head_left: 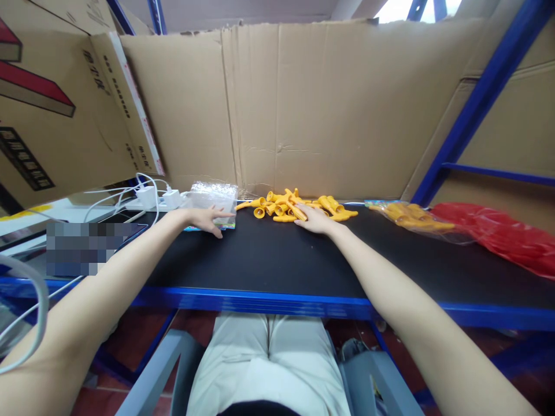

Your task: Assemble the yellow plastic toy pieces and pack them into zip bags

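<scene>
My left hand (208, 219) reaches over a stack of clear plastic bags (217, 196), its fingers spread with nothing between them. A coloured edge shows along the bottom of the bags. My right hand (315, 221) lies palm down at the front of a pile of yellow plastic pieces (281, 199), with fingers stretched out and touching some of them. Several of these pieces have a round cup-like end and a narrower stem. The undersides of my right fingers are hidden.
A filled clear bag of yellow pieces (399, 215) lies to the right, beside red plastic bags (498, 231). White chargers (147, 196) and cables stand on the left, near a blurred device (87, 248). A cardboard wall (347, 115) backs the black tabletop (260, 260).
</scene>
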`<state>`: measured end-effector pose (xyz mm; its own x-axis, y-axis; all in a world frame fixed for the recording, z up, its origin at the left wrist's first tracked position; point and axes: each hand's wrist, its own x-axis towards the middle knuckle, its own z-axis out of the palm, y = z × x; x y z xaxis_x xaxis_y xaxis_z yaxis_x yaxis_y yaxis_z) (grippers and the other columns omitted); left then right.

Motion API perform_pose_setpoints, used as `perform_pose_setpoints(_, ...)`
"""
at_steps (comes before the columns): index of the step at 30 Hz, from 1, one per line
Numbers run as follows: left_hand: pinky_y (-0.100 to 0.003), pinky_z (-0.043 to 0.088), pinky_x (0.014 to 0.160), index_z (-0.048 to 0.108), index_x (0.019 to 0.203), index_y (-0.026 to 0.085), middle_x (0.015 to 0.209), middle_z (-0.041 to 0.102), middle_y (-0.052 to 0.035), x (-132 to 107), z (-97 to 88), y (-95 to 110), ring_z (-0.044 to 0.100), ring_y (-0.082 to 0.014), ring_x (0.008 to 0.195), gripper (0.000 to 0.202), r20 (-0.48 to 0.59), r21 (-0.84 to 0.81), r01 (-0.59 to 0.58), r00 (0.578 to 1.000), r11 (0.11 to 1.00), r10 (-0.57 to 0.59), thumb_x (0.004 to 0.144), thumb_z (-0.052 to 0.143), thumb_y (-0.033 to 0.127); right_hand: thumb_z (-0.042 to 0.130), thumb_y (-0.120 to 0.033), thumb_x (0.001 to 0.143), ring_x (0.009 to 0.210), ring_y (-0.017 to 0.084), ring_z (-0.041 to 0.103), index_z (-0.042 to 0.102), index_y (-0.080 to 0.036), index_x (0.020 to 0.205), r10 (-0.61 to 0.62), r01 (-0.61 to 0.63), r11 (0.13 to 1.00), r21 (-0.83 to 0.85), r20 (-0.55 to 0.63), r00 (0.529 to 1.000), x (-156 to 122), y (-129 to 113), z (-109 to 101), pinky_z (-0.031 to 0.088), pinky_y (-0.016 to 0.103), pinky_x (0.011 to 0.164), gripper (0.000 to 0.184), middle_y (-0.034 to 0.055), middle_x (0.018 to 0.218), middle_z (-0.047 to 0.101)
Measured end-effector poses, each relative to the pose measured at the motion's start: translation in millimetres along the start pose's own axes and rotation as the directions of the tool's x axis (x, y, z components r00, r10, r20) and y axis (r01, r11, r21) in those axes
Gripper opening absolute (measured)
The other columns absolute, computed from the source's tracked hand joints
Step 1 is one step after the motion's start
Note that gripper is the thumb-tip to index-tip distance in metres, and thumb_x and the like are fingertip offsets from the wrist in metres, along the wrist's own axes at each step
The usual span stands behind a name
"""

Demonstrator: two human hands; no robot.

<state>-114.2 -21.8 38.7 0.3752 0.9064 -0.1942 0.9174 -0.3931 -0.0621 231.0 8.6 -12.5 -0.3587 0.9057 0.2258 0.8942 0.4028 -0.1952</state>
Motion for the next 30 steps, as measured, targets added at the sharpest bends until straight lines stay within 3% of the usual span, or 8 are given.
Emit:
perform_pose_setpoints(3,-0.046,0.022,0.105,0.037,0.134,0.033,0.148,0.018,-0.0011,7,6.7,8,0.005,-0.0278,0.137,0.071,0.053,-0.023,-0.055,0.997,0.998,0.056,0.066,0.055,0.027,0.051,-0.039,0.081,0.13,0.025,0.031,0.035,-0.016,0.137,0.003,-0.003,1.0,0.004,-0.009,1.0,1,3,2,0.023,0.042,0.107,0.063,0.0096,0.142,0.033)
perform_pose_setpoints(5,-0.046,0.023,0.106,0.046,0.128,0.032,0.147,0.022,0.0009,12,9.4,7,0.005,-0.0277,0.137,0.065,0.03,-0.013,-0.067,0.997,0.998,0.067,0.064,0.053,0.022,0.051,-0.04,0.08,0.129,0.026,0.031,0.035,-0.017,0.137,0.005,-0.005,1.0,0.005,-0.008,1.0,2,4,3,0.023,0.043,0.106,0.064,0.0093,0.141,0.034)
perform_pose_setpoints(12,-0.032,0.029,0.104,0.06,0.11,0.02,0.131,0.05,-0.0036,19,10.0,-6,0.03,-0.0241,0.13,0.05,-0.04,0.016,-0.031,0.999,0.999,0.032,0.061,0.049,0.017,0.051,-0.04,0.08,0.129,0.026,0.032,0.035,-0.016,0.137,0.007,-0.007,1.0,-0.001,-0.005,1.0,1,1,1,0.024,0.042,0.106,0.064,0.0089,0.141,0.034)
perform_pose_setpoints(16,-0.027,0.039,0.095,0.059,0.108,0.022,0.117,0.06,-0.0018,22,14.4,-15,0.053,-0.0191,0.109,0.044,-0.063,-0.087,-0.023,0.998,0.996,0.017,0.066,0.047,0.024,0.051,-0.039,0.08,0.129,0.026,0.032,0.035,-0.017,0.137,0.01,-0.01,1.0,-0.007,-0.006,1.0,0,1,1,0.025,0.042,0.106,0.063,0.0087,0.141,0.035)
perform_pose_setpoints(20,-0.027,0.042,0.089,0.058,0.109,0.022,0.113,0.062,-0.0037,23,16.7,-14,0.056,-0.0198,0.101,0.044,-0.066,-0.11,0.014,0.998,0.994,-0.022,0.071,0.048,0.043,0.05,-0.04,0.081,0.128,0.026,0.033,0.035,-0.018,0.137,0.019,-0.019,1.0,-0.018,-0.003,1.0,1,2,1,0.026,0.041,0.105,0.063,0.0087,0.141,0.036)
perform_pose_setpoints(24,-0.029,0.043,0.086,0.056,0.11,0.019,0.113,0.061,-0.0081,27,15.4,-8,0.057,-0.0219,0.1,0.059,-0.069,-0.12,0.071,0.994,0.99,-0.08,0.074,0.038,0.062,0.043,-0.038,0.085,0.126,0.028,0.037,0.036,-0.017,0.136,0.073,-0.073,0.996,-0.047,-0.014,0.997,2,0,3,0.028,0.043,0.104,0.056,0.0095,0.141,0.035)
perform_pose_setpoints(28,-0.03,0.043,0.086,0.057,0.108,0.015,0.109,0.063,-0.0102,40,14.3,-3,0.058,-0.0219,0.099,0.056,-0.055,-0.061,0.123,0.991,0.991,-0.126,0.083,0.025,0.054,0.038,-0.038,0.087,0.119,0.032,0.045,0.037,-0.012,0.135,0.139,-0.141,0.987,-0.079,-0.034,0.99,4,-4,6,0.032,0.045,0.098,0.055,0.0166,0.132,0.046)
perform_pose_setpoints(30,-0.031,0.042,0.088,0.057,0.108,0.014,0.114,0.06,-0.0119,47,12.0,3,0.056,-0.0234,0.104,0.049,-0.054,-0.009,0.161,0.985,0.987,-0.161,0.084,0.028,0.046,0.036,-0.04,0.087,0.114,0.032,0.049,0.039,-0.01,0.133,0.172,-0.176,0.98,-0.091,-0.045,0.984,4,-4,6,0.036,0.045,0.094,0.055,0.0193,0.123,0.053)
